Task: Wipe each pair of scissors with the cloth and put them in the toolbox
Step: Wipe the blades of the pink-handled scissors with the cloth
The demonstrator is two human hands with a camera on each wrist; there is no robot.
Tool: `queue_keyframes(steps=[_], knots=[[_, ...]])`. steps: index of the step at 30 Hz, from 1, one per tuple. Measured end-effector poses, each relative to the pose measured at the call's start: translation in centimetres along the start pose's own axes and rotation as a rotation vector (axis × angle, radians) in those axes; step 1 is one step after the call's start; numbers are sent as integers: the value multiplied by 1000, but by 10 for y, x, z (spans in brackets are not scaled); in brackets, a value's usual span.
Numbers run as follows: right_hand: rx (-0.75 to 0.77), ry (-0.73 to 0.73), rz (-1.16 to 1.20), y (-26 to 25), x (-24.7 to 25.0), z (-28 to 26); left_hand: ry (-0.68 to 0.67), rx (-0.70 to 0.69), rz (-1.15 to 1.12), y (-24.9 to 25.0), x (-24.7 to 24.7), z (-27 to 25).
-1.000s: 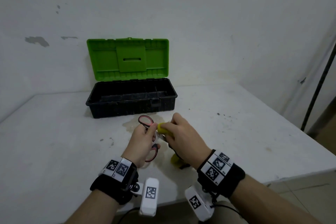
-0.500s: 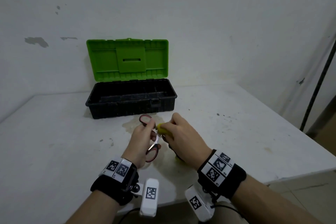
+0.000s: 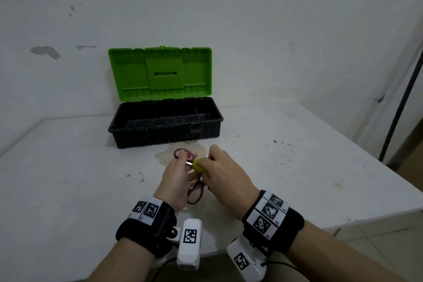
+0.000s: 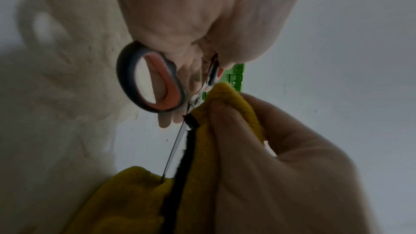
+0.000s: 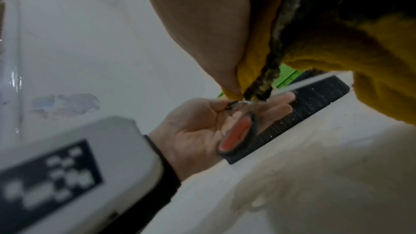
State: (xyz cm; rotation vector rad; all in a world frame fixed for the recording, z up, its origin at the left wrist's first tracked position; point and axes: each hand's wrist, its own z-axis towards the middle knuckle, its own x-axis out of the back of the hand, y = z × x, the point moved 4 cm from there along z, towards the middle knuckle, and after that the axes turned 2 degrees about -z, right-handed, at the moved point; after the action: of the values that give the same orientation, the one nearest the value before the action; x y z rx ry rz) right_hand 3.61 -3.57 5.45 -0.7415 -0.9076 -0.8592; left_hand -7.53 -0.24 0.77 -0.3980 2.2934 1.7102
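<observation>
— How did the scissors handle, and where did you take them?

— I held the pair of steel scissors with black-and-red plastic handles (image 3: 195, 192) above the white tabletop (image 3: 68, 178), just in front of the open black plastic toolbox with a green lid (image 3: 164, 126). My left hand (image 3: 177, 182) pinched them near the pivot, at the handles. I judged them light and stiff, but the blades are smooth and sharp, so the handles were the safe place. My right hand (image 3: 225, 174) was curled around the soft yellow cloth with a dark edge (image 3: 199, 166) and pinched it over one blade.

— What did the wrist views add?

— The left wrist view showed the blades spread and one thin blade (image 4: 174, 150) running bare beside the cloth. The head view hid that. The right wrist view showed my left palm from below.
</observation>
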Motion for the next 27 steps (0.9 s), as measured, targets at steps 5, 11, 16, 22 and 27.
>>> queue_keyframes(steps=[5, 11, 16, 22, 27], knots=[[-25, -54, 1, 3, -10, 0, -2, -4, 12, 1, 3, 0], [5, -48, 9, -1, -3, 3, -19, -11, 53, 0, 3, 1], [-27, -53, 2, -1, -9, 6, -42, -25, 25, 4, -1, -1], [-28, -28, 31, -1, -6, 7, -61, -13, 9, -3, 1, 0], [-66, -81, 54, 10, -7, 4, -66, 6, -106, 3, 7, 2]])
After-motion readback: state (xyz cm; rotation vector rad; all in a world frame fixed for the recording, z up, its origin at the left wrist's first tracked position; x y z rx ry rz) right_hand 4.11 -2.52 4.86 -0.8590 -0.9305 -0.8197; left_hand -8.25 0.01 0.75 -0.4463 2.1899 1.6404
